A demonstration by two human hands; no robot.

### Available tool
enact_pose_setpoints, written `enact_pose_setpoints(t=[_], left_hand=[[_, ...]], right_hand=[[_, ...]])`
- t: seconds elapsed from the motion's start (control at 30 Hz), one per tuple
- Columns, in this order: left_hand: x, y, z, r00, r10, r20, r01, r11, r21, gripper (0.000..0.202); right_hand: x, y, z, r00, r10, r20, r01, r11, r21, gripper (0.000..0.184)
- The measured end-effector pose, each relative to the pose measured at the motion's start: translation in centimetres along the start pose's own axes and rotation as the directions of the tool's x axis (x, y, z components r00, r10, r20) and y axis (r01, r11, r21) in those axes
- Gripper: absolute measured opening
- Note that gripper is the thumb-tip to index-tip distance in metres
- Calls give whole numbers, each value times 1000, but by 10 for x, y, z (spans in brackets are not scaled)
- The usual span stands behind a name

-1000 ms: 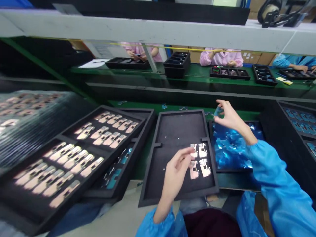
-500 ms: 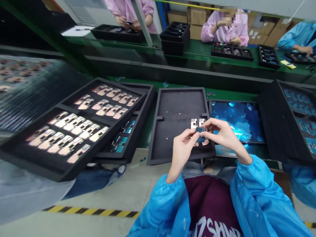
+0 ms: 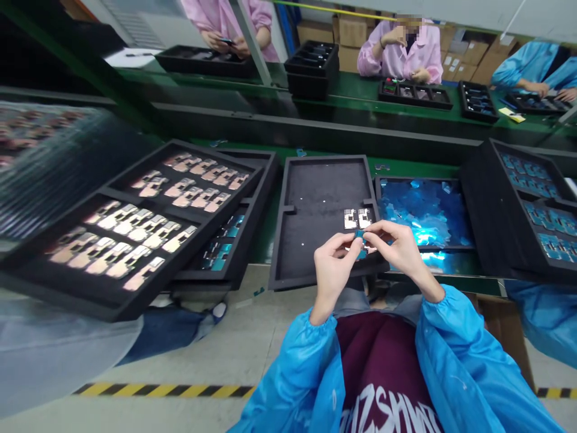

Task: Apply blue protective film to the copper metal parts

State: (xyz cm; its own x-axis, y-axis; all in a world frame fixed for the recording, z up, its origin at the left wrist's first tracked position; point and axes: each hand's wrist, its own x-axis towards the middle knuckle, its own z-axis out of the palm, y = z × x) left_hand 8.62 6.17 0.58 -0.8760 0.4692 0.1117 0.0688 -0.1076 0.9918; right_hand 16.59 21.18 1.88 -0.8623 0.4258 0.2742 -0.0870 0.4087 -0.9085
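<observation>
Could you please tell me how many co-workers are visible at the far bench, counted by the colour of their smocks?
Pink smocks: 2
Blue smocks: 1
Total: 3

Fingertips hide most of the small blue part

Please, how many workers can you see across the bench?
3: a pink-coated worker at left, another pink-coated worker in the middle, and a blue-coated worker at right. More may be out of view.
</observation>
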Motion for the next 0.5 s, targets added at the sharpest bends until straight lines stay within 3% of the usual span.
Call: enact_pose_setpoints(t=[0.1, 0.23, 0.4, 0.5], left_hand=[[-2, 1, -1, 998, -35, 59, 37, 999, -31, 20], [-3, -3, -3, 973, -151, 175, 175, 976, -133, 32], [-4, -12, -6, 959, -231, 161, 255, 955, -149, 40], [-5, -14, -6, 957, -233, 174, 261, 953, -154, 40]], right_hand=[[-3, 4, 1, 999, -13, -39, 12, 999, -35, 28], [-5, 10, 1, 985, -151, -80, 131, 968, -212, 28], [-10, 10, 1, 915, -391, -98, 301, 826, -477, 18], [-14, 9, 0, 879, -468, -91, 342, 752, -564, 13]])
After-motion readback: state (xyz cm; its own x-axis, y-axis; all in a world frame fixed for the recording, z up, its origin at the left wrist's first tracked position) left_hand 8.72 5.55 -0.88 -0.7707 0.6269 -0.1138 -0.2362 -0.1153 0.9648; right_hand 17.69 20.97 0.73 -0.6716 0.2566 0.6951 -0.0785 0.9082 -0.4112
